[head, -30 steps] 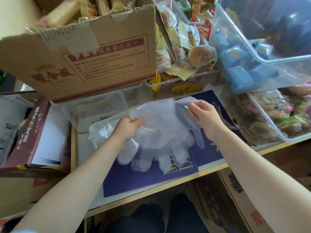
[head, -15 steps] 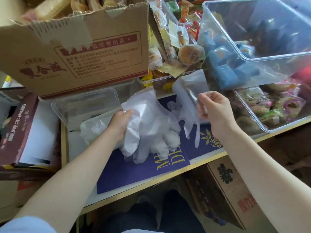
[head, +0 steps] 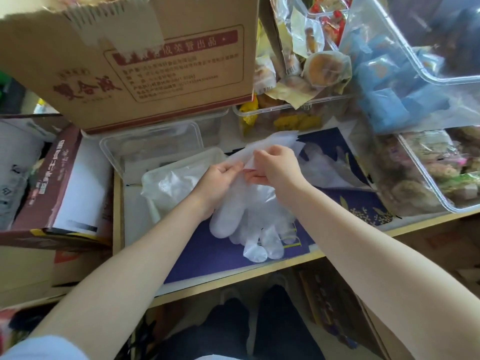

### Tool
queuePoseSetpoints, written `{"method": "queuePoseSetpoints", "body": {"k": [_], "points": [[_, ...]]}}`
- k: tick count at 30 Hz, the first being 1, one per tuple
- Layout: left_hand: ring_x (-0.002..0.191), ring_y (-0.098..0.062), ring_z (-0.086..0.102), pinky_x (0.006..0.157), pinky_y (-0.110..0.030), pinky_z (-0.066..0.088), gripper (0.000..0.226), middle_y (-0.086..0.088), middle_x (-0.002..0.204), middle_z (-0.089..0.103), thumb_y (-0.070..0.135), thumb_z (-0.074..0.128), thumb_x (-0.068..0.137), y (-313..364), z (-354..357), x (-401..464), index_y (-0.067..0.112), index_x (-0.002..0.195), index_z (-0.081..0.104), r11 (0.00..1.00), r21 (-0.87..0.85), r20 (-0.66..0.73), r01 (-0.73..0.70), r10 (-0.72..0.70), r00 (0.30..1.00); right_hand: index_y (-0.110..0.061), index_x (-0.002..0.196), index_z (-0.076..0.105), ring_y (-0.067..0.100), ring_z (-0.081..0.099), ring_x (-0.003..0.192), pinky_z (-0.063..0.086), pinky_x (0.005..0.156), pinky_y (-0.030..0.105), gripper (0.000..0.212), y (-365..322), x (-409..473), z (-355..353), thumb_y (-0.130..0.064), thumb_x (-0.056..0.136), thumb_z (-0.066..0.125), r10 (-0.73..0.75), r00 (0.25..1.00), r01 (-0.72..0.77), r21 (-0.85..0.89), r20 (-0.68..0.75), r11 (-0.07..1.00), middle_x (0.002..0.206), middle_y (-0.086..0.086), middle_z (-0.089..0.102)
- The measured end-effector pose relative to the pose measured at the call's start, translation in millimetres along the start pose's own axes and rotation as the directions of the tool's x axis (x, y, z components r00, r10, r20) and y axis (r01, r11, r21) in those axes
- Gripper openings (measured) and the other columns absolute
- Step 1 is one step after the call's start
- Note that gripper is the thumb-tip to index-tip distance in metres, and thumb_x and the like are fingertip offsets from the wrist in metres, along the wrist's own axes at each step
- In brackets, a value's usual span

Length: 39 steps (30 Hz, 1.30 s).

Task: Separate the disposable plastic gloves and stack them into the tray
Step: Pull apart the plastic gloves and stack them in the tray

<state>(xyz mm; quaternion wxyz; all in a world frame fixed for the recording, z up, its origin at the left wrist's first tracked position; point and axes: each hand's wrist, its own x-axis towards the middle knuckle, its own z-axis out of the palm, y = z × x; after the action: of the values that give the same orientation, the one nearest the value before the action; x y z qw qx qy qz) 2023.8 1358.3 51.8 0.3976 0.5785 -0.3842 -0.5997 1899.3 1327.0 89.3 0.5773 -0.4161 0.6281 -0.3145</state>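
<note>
1. Thin translucent plastic: a bundle of gloves [head: 249,211] hangs over the dark blue mat [head: 207,255] near the table's front edge [head: 233,278], cuffs up, finger ends pointing down toward that edge.
2. Left hand [head: 218,180] has its fingers curled round the cuff end of the bundle. It seems to anchor the stack so that one layer can be peeled off.
3. Right hand [head: 278,165] pinches a cuff edge between thumb and fingertips, touching the left hand; judged: picking out the next single glove.
4. One loose glove [head: 327,165] lies flat on the mat just right of the hands, toward the table's right side, not in the tray.
5. Clear tray [head: 181,162] sits just left of the hands and holds crumpled clear film; whether that film is gloves I cannot tell.
6. Room: cardboard box [head: 155,61] overhangs the back left, and clear snack bins [head: 426,178] crowd the right edge. Open mat remains only along the front, so any lift toward the tray should stay low and go left.
</note>
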Motion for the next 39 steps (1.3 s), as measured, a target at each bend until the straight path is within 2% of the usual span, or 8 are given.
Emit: {"method": "queuePoseSetpoints", "body": {"k": [14,17,20,23,26,33,36,39], "points": [[0.105,-0.023,0.064,0.095,-0.042,0.048,0.028,-0.011,0.109,0.069,0.029,0.057,0.09,0.2,2.4,-2.4,0.018,0.115,0.064,0.976,0.201,0.128,-0.087,0.062,0.99,-0.01,0.089,0.061,0.02,0.061,0.067,0.049,0.065,0.03,0.037,21.5,-2.2,-30.8,-0.032,0.1,0.034,-0.064,0.971,0.048,0.076,0.23,0.996,0.074,0.011,0.066],[0.095,-0.021,0.065,0.091,-0.042,0.049,0.021,-0.013,0.103,0.069,0.017,0.051,0.096,3.4,4.1,-1.6,0.01,0.108,0.066,0.988,0.149,0.123,-0.034,0.016,0.992,-0.012,0.086,0.058,0.014,0.052,0.071,0.042,0.066,0.03,0.008,36.2,7.5,-53.0,-0.019,0.09,0.056,-0.332,0.943,0.321,-0.243,-0.007,0.915,0.076,0.0,0.058],[0.087,-0.017,0.065,0.082,-0.032,0.051,0.019,-0.006,0.094,0.071,0.014,0.051,0.096,9.5,5.8,-2.8,0.011,0.1,0.068,0.99,0.139,0.177,-0.034,0.009,0.984,-0.02,0.121,0.044,0.012,0.046,0.105,0.041,0.089,0.026,0.052,42.5,18.2,-74.2,-0.03,0.079,0.073,-0.367,0.922,0.303,-0.363,-0.121,0.881,0.113,-0.004,0.047],[0.082,-0.014,0.066,0.075,-0.023,0.052,0.019,-0.002,0.091,0.071,0.015,0.052,0.095,17.6,7.9,-3.9,0.011,0.097,0.07,0.988,0.152,0.273,-0.041,-0.002,0.962,-0.027,0.139,0.034,0.014,0.045,0.122,0.042,0.097,0.028,0.076,35.8,25.9,-91.8,-0.042,0.075,0.073,-0.148,0.977,0.166,-0.112,0.153,0.98,0.134,-0.003,0.044],[0.082,-0.016,0.067,0.073,-0.022,0.053,0.02,-0.006,0.094,0.071,0.018,0.053,0.093,24.0,10.7,-5.4,0.012,0.101,0.07,0.986,0.16,0.295,-0.041,-0.008,0.955,-0.02,0.116,0.057,0.012,0.062,0.1,0.047,0.073,0.008,0.035,32.2,31.1,-106.0,-0.036,0.086,0.062,-0.052,0.916,0.097,-0.092,0.398,0.991,0.107,-0.002,0.063],[0.1,-0.007,0.064,0.089,-0.022,0.048,0.017,0.012,0.101,0.071,0.025,0.054,0.093,24.5,24.3,-1.3,0.026,0.102,0.069,0.965,0.222,0.125,-0.142,0.116,0.985,0.004,0.108,0.057,0.026,0.058,0.084,0.044,0.073,0.036,0.066,34.0,42.7,-108.7,-0.042,0.064,0.077,-0.089,0.889,0.119,-0.041,0.449,0.992,0.092,0.014,0.058],[0.087,0.002,0.062,0.081,-0.015,0.046,0.017,0.022,0.088,0.07,0.03,0.05,0.093,20.8,29.7,3.8,0.031,0.094,0.067,0.943,0.256,0.024,-0.211,0.212,0.977,-0.007,0.082,0.059,0.024,0.055,0.072,0.042,0.064,0.033,0.036,39.5,49.0,-112.5,-0.033,0.068,0.079,-0.112,0.841,0.118,0.023,0.529,0.993,0.078,0.009,0.055],[0.078,0.005,0.059,0.076,-0.011,0.043,0.017,0.023,0.079,0.068,0.023,0.049,0.096,18.3,33.7,9.0,0.027,0.092,0.066,0.95,0.222,-0.079,-0.219,0.242,0.967,-0.013,0.099,0.065,0.02,0.067,0.082,0.053,0.065,0.027,0.026,41.5,51.1,-118.4,-0.02,0.074,0.072,-0.071,0.806,0.038,0.069,0.587,0.997,0.087,0.002,0.069]]}}
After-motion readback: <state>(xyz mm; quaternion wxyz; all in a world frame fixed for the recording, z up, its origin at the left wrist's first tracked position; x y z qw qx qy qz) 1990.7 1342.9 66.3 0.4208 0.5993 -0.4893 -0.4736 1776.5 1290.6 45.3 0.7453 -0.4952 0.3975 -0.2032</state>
